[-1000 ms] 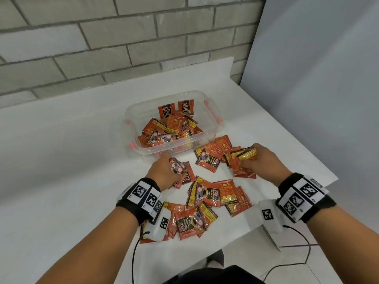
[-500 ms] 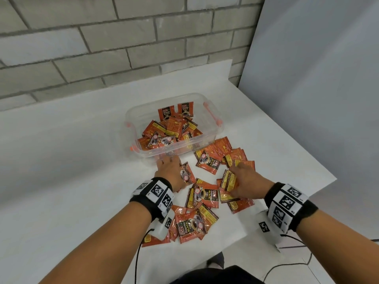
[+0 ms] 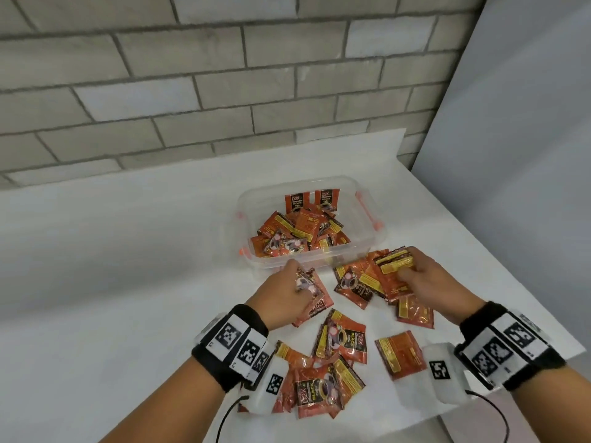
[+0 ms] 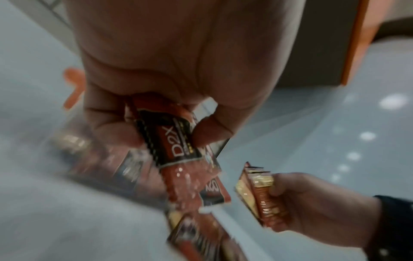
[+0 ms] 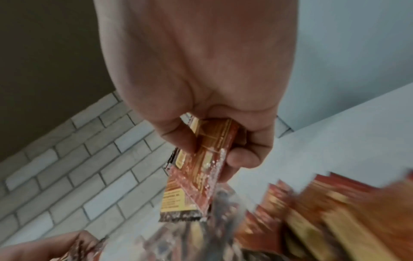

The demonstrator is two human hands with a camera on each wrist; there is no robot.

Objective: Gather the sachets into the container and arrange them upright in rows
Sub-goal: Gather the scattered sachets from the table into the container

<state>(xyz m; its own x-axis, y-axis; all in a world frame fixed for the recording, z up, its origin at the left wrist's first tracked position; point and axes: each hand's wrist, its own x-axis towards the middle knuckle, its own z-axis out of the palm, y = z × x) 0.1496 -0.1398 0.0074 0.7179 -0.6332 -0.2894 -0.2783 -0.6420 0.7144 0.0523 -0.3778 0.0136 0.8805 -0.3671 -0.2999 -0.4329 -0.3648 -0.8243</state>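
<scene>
Sachets (image 4: 176, 146) gripped in both hands' curled fingers (image 4: 116, 130), counts blurred, partly hidden.

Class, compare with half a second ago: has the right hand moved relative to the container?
Yes. The right hand, gripping a stack of sachets, has moved away from the person toward the container and now sits just beside its near right corner.
</scene>
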